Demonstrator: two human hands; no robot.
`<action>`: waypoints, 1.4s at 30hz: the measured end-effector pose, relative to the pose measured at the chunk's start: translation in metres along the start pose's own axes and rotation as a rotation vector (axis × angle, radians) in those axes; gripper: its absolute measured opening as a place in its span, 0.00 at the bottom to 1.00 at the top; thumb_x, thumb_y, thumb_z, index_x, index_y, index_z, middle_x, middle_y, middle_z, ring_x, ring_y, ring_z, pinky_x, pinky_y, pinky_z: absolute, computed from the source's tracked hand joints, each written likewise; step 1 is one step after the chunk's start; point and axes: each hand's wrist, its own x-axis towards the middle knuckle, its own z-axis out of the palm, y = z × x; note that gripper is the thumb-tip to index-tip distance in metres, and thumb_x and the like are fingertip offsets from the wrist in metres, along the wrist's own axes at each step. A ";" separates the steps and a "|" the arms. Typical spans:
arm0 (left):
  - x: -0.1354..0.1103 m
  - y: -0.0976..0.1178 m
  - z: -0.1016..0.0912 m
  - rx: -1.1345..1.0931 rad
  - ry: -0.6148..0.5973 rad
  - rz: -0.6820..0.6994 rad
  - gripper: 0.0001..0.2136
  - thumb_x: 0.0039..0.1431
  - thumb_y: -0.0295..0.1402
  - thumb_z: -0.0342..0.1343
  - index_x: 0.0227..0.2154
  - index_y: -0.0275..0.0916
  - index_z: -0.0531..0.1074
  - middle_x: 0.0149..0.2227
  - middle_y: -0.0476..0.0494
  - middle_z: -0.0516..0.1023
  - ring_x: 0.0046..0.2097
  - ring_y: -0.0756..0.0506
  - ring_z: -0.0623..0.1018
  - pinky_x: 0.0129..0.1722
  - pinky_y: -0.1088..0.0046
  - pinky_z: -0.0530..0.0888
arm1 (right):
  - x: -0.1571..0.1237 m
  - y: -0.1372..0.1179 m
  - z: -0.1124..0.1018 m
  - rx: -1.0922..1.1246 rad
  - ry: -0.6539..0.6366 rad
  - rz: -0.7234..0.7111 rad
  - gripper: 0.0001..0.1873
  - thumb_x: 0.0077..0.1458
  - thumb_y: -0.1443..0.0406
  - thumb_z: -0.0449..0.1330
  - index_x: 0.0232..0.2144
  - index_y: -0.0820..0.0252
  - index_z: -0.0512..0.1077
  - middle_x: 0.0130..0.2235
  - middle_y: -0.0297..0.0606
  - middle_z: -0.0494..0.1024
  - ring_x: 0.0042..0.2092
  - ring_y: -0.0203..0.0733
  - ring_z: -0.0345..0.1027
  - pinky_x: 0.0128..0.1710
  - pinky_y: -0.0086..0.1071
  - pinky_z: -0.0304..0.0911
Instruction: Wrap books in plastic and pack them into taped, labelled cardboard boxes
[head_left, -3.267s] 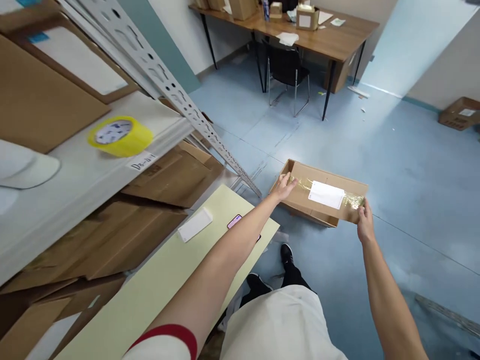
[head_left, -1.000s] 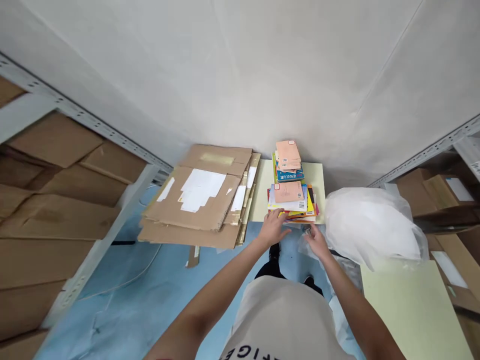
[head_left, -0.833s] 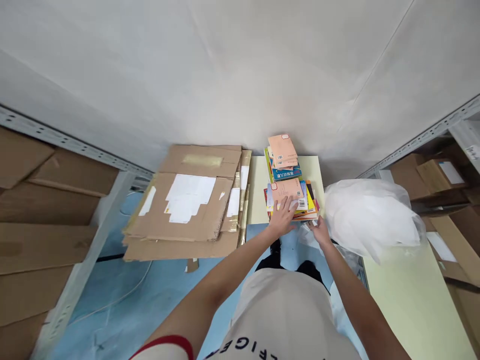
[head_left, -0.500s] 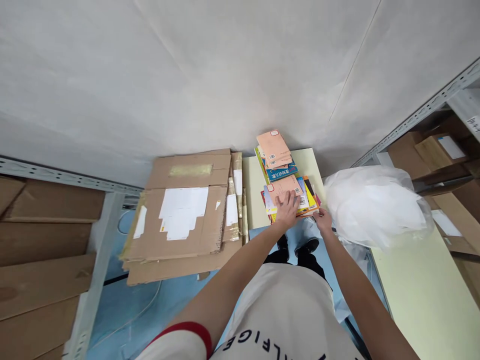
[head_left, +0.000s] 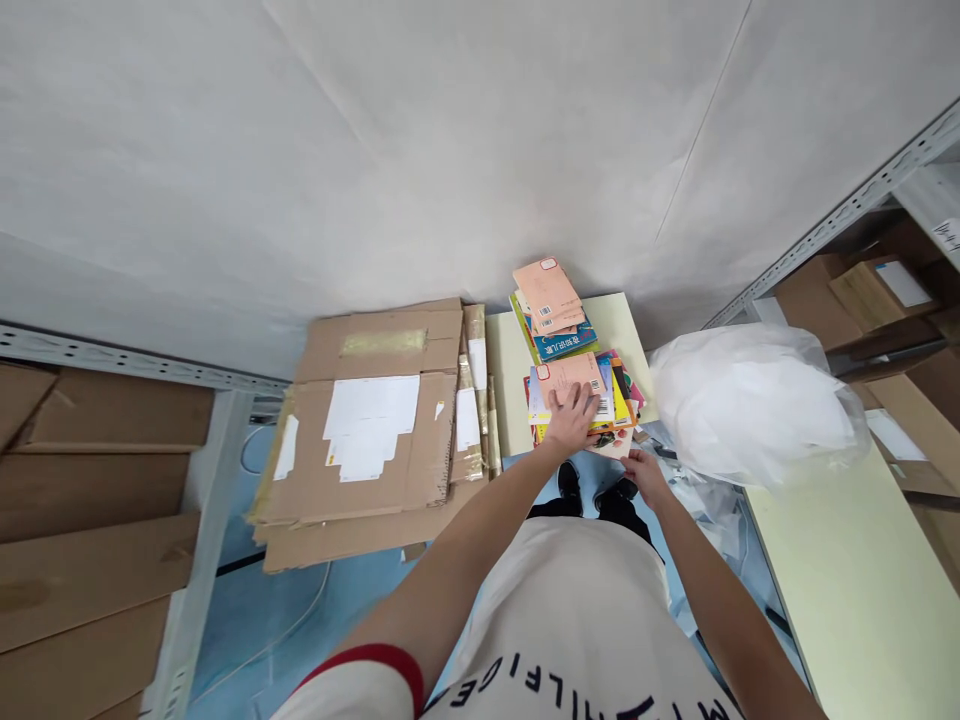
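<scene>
My left hand [head_left: 574,415] lies with fingers spread on a pink booklet [head_left: 564,373], the top one of a mixed pile of thin books at the table's near edge. Pinched at its corner by my right hand [head_left: 643,472] is a pale book with a picture on its cover [head_left: 616,443], which sticks out from under the pile toward me. Its far part is hidden beneath the other books. Behind this pile is a second stack, with pink booklets [head_left: 547,290] over a blue book [head_left: 568,342].
Flattened cardboard boxes [head_left: 375,420] lie stacked on the left. A bulky clear plastic bag of white material [head_left: 750,400] sits right of the books, by a pale yellow table [head_left: 862,560]. Shelves with cartons [head_left: 112,410] flank both sides; a grey-white wall [head_left: 480,150] stands behind.
My right hand has moved toward me, and the pale book has slid partly out from under the pile. My left hand stays on the pink booklet.
</scene>
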 end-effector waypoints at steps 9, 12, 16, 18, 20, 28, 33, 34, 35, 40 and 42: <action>-0.003 -0.002 -0.008 0.167 -0.026 0.032 0.37 0.54 0.42 0.62 0.66 0.40 0.58 0.70 0.28 0.52 0.69 0.24 0.52 0.61 0.31 0.51 | 0.008 -0.018 0.011 0.027 -0.041 0.198 0.16 0.35 0.57 0.71 0.26 0.57 0.72 0.28 0.38 0.80 0.32 0.47 0.75 0.30 0.37 0.69; -0.003 -0.005 -0.007 0.145 -0.028 0.041 0.37 0.56 0.43 0.60 0.67 0.40 0.57 0.70 0.29 0.51 0.69 0.24 0.50 0.61 0.31 0.51 | -0.015 -0.018 0.011 0.041 -0.041 0.191 0.18 0.34 0.56 0.72 0.26 0.56 0.71 0.28 0.38 0.81 0.32 0.47 0.75 0.30 0.37 0.70; -0.002 -0.008 -0.007 0.086 -0.026 0.013 0.38 0.57 0.45 0.59 0.68 0.40 0.55 0.71 0.29 0.50 0.70 0.24 0.48 0.62 0.30 0.50 | -0.055 -0.024 0.001 0.043 -0.004 0.148 0.24 0.30 0.51 0.73 0.26 0.56 0.69 0.26 0.35 0.79 0.30 0.45 0.73 0.27 0.35 0.69; -0.001 -0.010 -0.007 0.050 -0.035 0.001 0.38 0.56 0.43 0.60 0.68 0.41 0.55 0.71 0.29 0.50 0.70 0.24 0.48 0.62 0.30 0.49 | -0.075 -0.031 -0.005 0.036 0.020 0.120 0.25 0.30 0.49 0.73 0.26 0.56 0.69 0.26 0.34 0.78 0.30 0.44 0.72 0.27 0.35 0.69; -0.001 -0.013 -0.009 -0.010 -0.042 0.008 0.38 0.55 0.42 0.61 0.67 0.40 0.56 0.71 0.28 0.50 0.70 0.23 0.48 0.62 0.29 0.48 | -0.097 -0.041 -0.010 0.013 0.043 0.079 0.26 0.32 0.47 0.72 0.26 0.56 0.69 0.26 0.34 0.77 0.30 0.44 0.72 0.27 0.35 0.69; -0.011 -0.046 -0.030 -1.017 0.190 -0.040 0.32 0.52 0.57 0.59 0.52 0.37 0.74 0.58 0.29 0.73 0.61 0.30 0.70 0.63 0.49 0.61 | -0.178 -0.086 -0.038 -0.093 0.074 -0.114 0.23 0.45 0.44 0.67 0.29 0.56 0.72 0.32 0.40 0.81 0.31 0.45 0.72 0.25 0.34 0.69; -0.049 -0.047 -0.052 -1.735 0.294 -0.201 0.36 0.49 0.68 0.51 0.46 0.40 0.74 0.51 0.35 0.78 0.51 0.35 0.77 0.52 0.54 0.73 | -0.186 -0.104 -0.035 0.110 0.093 -0.245 0.20 0.46 0.49 0.70 0.33 0.57 0.75 0.35 0.42 0.82 0.34 0.45 0.74 0.30 0.34 0.69; -0.058 -0.041 -0.057 -1.833 0.301 -0.201 0.37 0.49 0.69 0.49 0.46 0.41 0.74 0.50 0.36 0.78 0.50 0.36 0.78 0.48 0.55 0.75 | -0.182 -0.106 -0.028 0.166 0.096 -0.272 0.19 0.47 0.49 0.70 0.32 0.57 0.74 0.36 0.42 0.82 0.34 0.44 0.74 0.30 0.33 0.69; -0.067 -0.033 -0.061 -1.905 0.307 -0.180 0.36 0.49 0.69 0.49 0.46 0.41 0.74 0.49 0.38 0.79 0.48 0.37 0.79 0.46 0.56 0.76 | -0.178 -0.108 -0.019 0.226 0.093 -0.300 0.18 0.47 0.50 0.70 0.33 0.56 0.74 0.37 0.40 0.82 0.34 0.43 0.74 0.30 0.32 0.69; -0.092 0.018 -0.082 -1.882 0.300 -0.041 0.27 0.45 0.47 0.71 0.45 0.40 0.72 0.46 0.41 0.81 0.44 0.41 0.81 0.46 0.61 0.77 | -0.152 -0.111 0.030 0.510 0.011 -0.356 0.21 0.45 0.54 0.72 0.42 0.50 0.74 0.46 0.37 0.81 0.44 0.44 0.76 0.38 0.36 0.73; -0.095 0.031 -0.088 -1.841 0.334 -0.003 0.26 0.47 0.42 0.71 0.46 0.41 0.70 0.45 0.42 0.82 0.45 0.42 0.81 0.46 0.63 0.77 | -0.146 -0.109 0.042 0.545 -0.026 -0.349 0.25 0.43 0.55 0.73 0.44 0.50 0.73 0.47 0.38 0.81 0.46 0.45 0.76 0.41 0.38 0.73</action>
